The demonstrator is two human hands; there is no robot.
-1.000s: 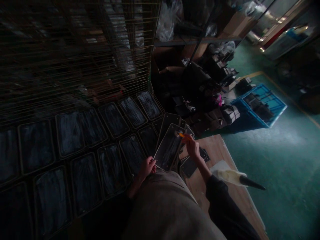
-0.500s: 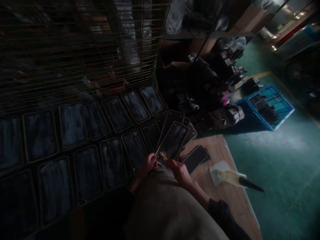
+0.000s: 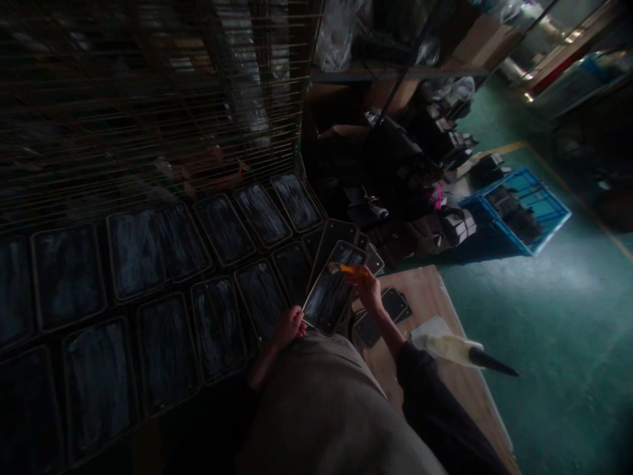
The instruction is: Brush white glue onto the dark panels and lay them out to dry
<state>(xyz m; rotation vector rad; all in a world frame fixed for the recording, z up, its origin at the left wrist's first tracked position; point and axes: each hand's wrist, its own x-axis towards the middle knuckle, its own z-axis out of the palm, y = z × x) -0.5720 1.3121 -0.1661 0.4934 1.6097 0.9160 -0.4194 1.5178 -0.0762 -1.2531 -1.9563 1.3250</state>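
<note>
My left hand (image 3: 289,326) grips the near corner of a dark rectangular panel (image 3: 332,294) that is streaked with white paste and tilted up in front of me. My right hand (image 3: 364,285) is closed on a small brush (image 3: 346,268) with an orange handle. Its bristles rest on the far end of the panel. More dark panels are fanned out behind the held one (image 3: 337,235). A few lie on the wooden table (image 3: 431,289) under my right forearm.
Rows of coated panels (image 3: 148,290) lie on a wire rack shelf to the left, with more wire shelves (image 3: 148,99) above. A white squeeze bottle with a black nozzle (image 3: 465,353) lies on the table. A blue crate (image 3: 519,208) and clutter sit on the green floor.
My right hand has carried the brush from the near end of the held panel up to its far end. The left hand keeps its hold on the panel.
</note>
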